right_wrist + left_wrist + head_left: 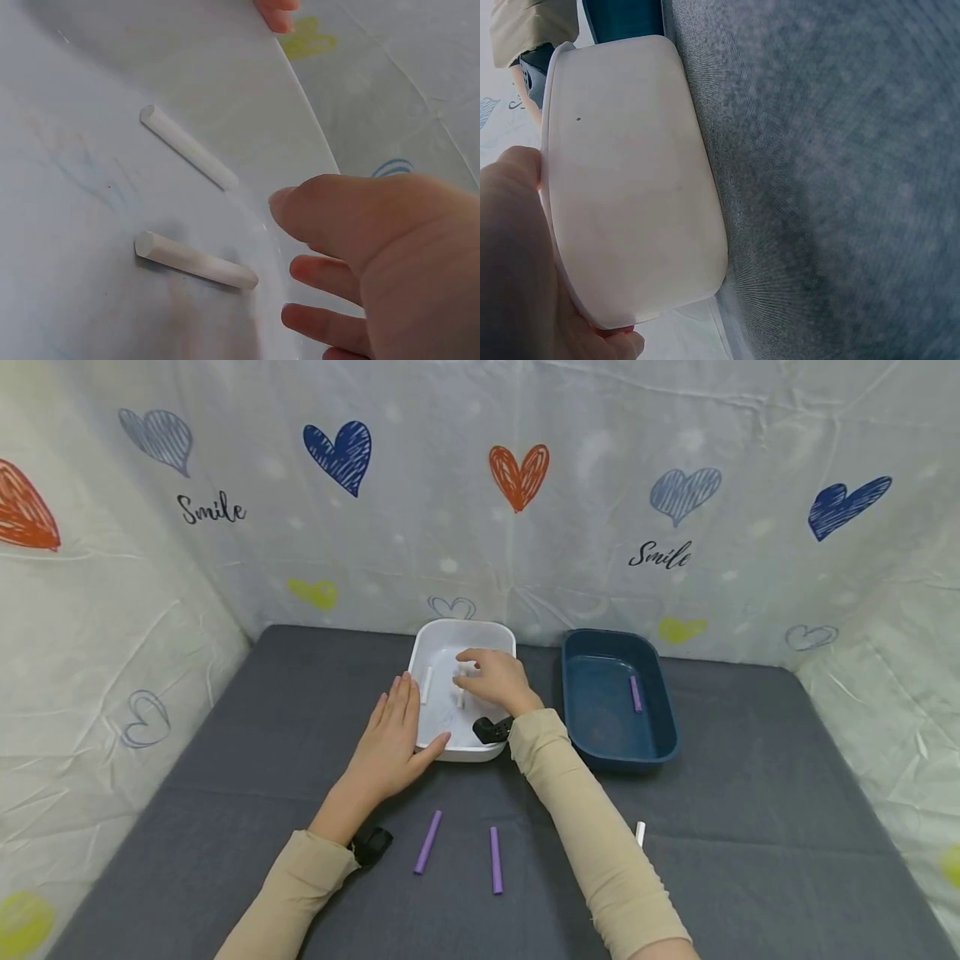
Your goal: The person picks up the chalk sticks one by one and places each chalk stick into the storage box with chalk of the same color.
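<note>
My left hand [385, 739] rests against the near left corner of a white plastic tray [465, 752], fingers straight along its left side and thumb at the front rim. Inside the tray lie two white chalk sticks, one [427, 686] by the left wall and another [461, 698] beneath my right hand [495, 678]. That hand hovers over the tray, fingers loosely bent and nothing between them. In the right wrist view its fingertips are a little apart from the nearer chalk [196, 262]; the second chalk [189, 148] lies beyond.
Right of the white tray stands a dark blue tray [607, 747] with one purple chalk [636, 693] in it. Two purple chalks, one [427, 842] left of the other [496, 860], lie on the grey cloth. My right sleeve partly hides a white chalk [640, 832].
</note>
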### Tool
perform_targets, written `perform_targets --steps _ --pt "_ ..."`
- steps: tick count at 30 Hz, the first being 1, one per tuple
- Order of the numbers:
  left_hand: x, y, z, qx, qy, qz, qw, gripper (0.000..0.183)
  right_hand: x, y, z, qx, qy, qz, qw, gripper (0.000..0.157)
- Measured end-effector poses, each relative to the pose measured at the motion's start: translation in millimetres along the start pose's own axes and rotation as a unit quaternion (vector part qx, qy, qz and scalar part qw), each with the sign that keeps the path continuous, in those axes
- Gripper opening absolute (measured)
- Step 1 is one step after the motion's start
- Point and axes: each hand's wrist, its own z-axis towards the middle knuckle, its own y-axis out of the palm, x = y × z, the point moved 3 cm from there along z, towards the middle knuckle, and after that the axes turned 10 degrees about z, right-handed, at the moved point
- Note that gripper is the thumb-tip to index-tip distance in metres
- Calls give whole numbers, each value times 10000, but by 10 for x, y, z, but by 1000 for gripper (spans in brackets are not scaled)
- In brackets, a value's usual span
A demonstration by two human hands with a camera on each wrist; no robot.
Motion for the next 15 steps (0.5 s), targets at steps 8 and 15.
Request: perform_targets --steps 8,15 --pt "11 -18 -8 54 -18 -27 10000 93 13 0 -13 214 -13 568 9982 39" --pt "4 -20 -13 41 -58 -99 9999 92 19 -89 -34 861 -179 2326 9686 29"
